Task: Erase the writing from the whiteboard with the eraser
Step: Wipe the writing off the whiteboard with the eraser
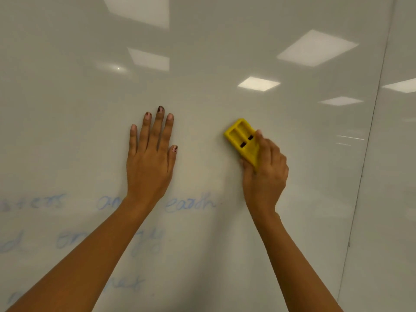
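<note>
A glossy whiteboard [202, 64] fills the view. Faint blue handwriting [191, 204] runs in several lines across its lower left part, partly hidden behind my left forearm. My right hand [265, 174] grips a yellow plastic eraser [242, 138] by its lower end and holds it against the board, above and to the right of the word nearest it. My left hand [149, 156] rests flat on the board with fingers spread, holding nothing, to the left of the eraser and above the writing.
A dark vertical seam [369, 143] at the right marks the board's edge against a second white panel [396, 176]. Ceiling lights are reflected in the upper board.
</note>
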